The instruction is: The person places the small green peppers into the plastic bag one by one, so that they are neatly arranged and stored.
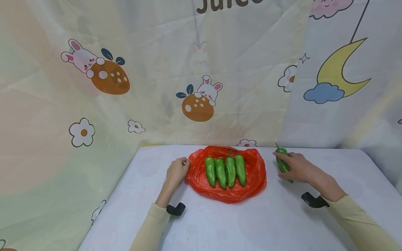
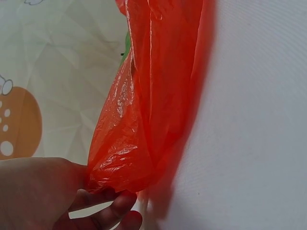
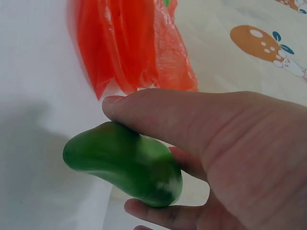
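Several green peppers (image 1: 230, 171) lie side by side on a red plastic bag (image 1: 226, 197) spread on the table. At the bag's left edge my left hand (image 1: 177, 170) pinches the plastic; the left wrist view shows the bag's rim (image 2: 120, 165) between thumb and fingers. To the right of the bag, my right hand (image 1: 298, 168) grips a single green pepper (image 1: 283, 164) with its stem pointing away. In the right wrist view that pepper (image 3: 120, 160) sits between the thumb and the curled fingers.
The white table (image 1: 220, 226) has its far edge against a hanging cloth (image 1: 150, 87) printed with rabbits, flowers and a moon. A black strap piece sticks out at each wrist, the left one (image 1: 176, 209) and the right one (image 1: 314, 200).
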A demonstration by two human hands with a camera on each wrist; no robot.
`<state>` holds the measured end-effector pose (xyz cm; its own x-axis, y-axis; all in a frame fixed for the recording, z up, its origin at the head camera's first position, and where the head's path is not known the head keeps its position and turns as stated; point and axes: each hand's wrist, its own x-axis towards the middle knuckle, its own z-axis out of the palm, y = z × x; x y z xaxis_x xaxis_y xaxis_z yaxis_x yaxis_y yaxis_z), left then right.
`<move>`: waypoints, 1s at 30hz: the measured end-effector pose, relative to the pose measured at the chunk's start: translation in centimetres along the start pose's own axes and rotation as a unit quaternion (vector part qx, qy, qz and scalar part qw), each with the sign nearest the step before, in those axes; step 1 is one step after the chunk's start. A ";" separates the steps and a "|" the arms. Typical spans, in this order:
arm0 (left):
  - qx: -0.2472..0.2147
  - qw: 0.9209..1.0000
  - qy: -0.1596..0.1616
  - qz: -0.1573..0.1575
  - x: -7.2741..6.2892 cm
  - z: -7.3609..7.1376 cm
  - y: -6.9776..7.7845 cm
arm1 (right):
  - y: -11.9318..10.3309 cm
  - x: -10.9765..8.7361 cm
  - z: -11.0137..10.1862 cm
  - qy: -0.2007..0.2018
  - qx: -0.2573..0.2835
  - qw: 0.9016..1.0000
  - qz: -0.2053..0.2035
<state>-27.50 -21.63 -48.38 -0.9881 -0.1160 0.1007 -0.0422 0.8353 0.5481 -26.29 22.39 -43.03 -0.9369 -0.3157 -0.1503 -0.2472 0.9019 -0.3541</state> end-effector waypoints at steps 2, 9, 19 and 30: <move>-0.003 1.000 -0.001 -0.003 0.0 0.0 0.0 | -0.2 0.0 -0.1 0.001 0.003 1.000 0.000; -0.005 1.000 -0.002 -0.003 -0.1 0.0 0.0 | -1.0 -0.1 -0.4 0.006 0.004 1.000 -0.006; -0.010 1.000 -0.008 -0.003 -0.1 0.1 0.0 | -2.4 -0.3 -0.6 0.013 0.012 1.000 -0.021; -0.010 1.000 -0.011 -0.012 0.0 0.1 -0.1 | -4.9 -0.2 -0.9 0.031 0.026 0.998 -0.057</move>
<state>-27.49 -21.64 -48.55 -0.9899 -0.1234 0.0702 -0.0622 0.8212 0.5672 -25.08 18.30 -40.41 -0.9177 -0.3942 -0.0494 -0.3406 0.8447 -0.4129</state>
